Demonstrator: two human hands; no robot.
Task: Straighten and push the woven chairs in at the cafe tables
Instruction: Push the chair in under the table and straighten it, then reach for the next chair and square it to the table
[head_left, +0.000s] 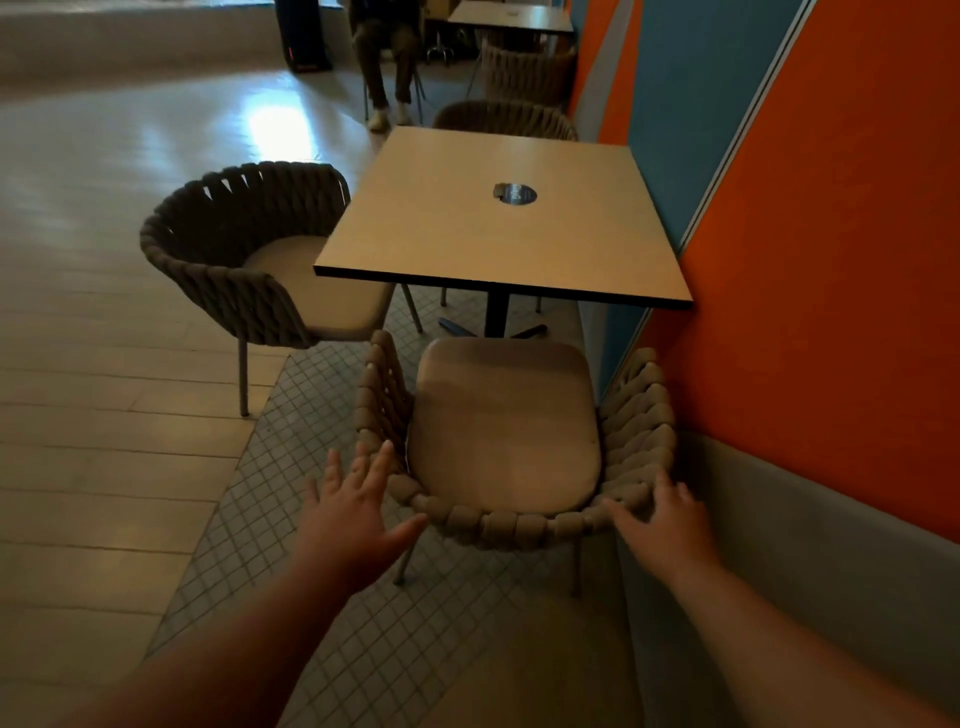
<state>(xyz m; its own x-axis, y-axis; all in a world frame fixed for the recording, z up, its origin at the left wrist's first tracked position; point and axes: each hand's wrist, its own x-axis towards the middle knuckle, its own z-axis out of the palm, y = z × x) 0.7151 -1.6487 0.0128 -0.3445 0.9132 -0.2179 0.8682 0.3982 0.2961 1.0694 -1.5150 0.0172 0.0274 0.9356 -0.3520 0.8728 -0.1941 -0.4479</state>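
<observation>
While both of my hands are out at the near woven chair (504, 441), nothing is gripped yet. That chair stands at the near edge of the table (498, 218), back toward me, with the front of its seat just short of the tabletop and not tucked under. My left hand (353, 514) is spread wide with straight fingers beside the chair's rear left corner. The thumb is at the woven rim, though I cannot tell if it touches. My right hand (660, 519) lies on the rear right corner of the rim, fingers loosely fanned over the rope and not closed round it. The thick rope weave looks soft and grippy over a thin metal frame on slim legs, so I judge the chair light but stiff enough to steer. The best hold is probably the top rim at the two rear corners, pushing level so the legs slide and do not catch on the small floor tiles. On the table's right the chair sits close to the orange wall (831, 260), which leaves little room to swing. A second woven chair (234, 249) on the table's left is part-way under and looks angled. A third (504, 119) shows beyond the far edge. I see no true container. The near chair's woven tub holds a seat cushion (504, 415), and the tabletop carries a round dark disc (514, 194).
</observation>
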